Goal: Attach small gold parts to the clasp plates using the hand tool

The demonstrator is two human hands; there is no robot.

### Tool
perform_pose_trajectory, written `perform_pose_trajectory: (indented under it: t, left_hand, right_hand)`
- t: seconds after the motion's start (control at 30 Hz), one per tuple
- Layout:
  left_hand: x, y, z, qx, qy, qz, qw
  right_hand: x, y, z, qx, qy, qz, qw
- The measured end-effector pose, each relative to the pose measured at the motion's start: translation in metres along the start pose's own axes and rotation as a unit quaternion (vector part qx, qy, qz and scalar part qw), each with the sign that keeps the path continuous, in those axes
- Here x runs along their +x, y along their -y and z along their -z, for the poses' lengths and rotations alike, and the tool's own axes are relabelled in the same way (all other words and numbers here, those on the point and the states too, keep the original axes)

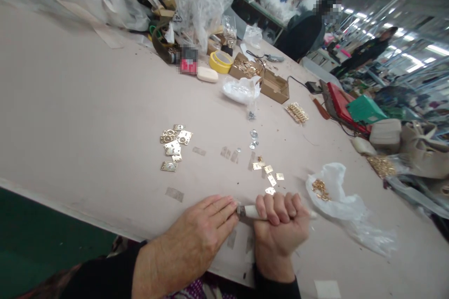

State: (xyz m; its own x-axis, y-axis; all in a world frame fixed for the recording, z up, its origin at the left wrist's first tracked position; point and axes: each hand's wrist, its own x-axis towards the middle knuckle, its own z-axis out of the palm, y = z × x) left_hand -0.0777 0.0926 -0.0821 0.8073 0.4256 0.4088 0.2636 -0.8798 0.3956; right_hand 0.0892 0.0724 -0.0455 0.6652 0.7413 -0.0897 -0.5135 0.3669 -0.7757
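Note:
My right hand is wrapped in a fist round a white-handled screwdriver, held level just above the table near its front edge. The metal collar of this tool points left, and its tip is hidden at my left fingertips. My left hand has its fingers pressed together, meeting the collar end; whatever they pinch is out of sight. Just beyond my right hand lie small gold metal plates. A pile of gold lock plates is farther left. Silver round pieces lie beyond the small plates.
An open plastic bag with small gold parts lies to the right. Farther back are cardboard boxes, yellow tape rolls, a white plastic bag and a bagged gold batch. Handbags line the right. Two people are in the background.

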Motion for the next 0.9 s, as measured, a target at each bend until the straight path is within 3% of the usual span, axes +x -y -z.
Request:
perform_pose_trajectory:
  t: [0.1, 0.17, 0.4, 0.53, 0.67, 0.8, 0.9]
  left_hand:
    - [0.0, -0.002, 0.002, -0.003, 0.009, 0.009, 1.0]
    - [-0.001, -0.003, 0.002, 0.001, 0.02, 0.011, 1.0]
    - [-0.002, -0.002, 0.001, 0.006, 0.021, -0.004, 1.0]
    - [-0.001, -0.003, 0.001, 0.007, 0.018, -0.002, 1.0]
    - [-0.001, -0.002, 0.002, 0.0, 0.013, 0.002, 1.0]
    - [0.0, -0.001, 0.004, -0.021, 0.018, 0.0, 1.0]
    - [0.002, -0.001, 0.008, -0.046, 0.04, 0.006, 0.998]
  right_hand:
    - [-0.009, -0.002, -0.01, -0.064, 0.12, 0.034, 0.99]
    - [-0.011, -0.001, -0.012, -0.088, 0.158, 0.041, 0.983]
    - [0.004, 0.006, 0.006, -0.028, 0.074, 0.026, 0.997]
    - [0.0, 0.004, 0.003, -0.044, 0.088, 0.029, 0.995]
    - [-0.009, 0.001, -0.008, -0.098, 0.138, 0.055, 0.984]
    - [-0.018, -0.005, -0.006, -0.23, 0.205, 0.087, 0.947]
    - [-0.022, -0.009, 0.001, -0.373, 0.247, 0.149, 0.882]
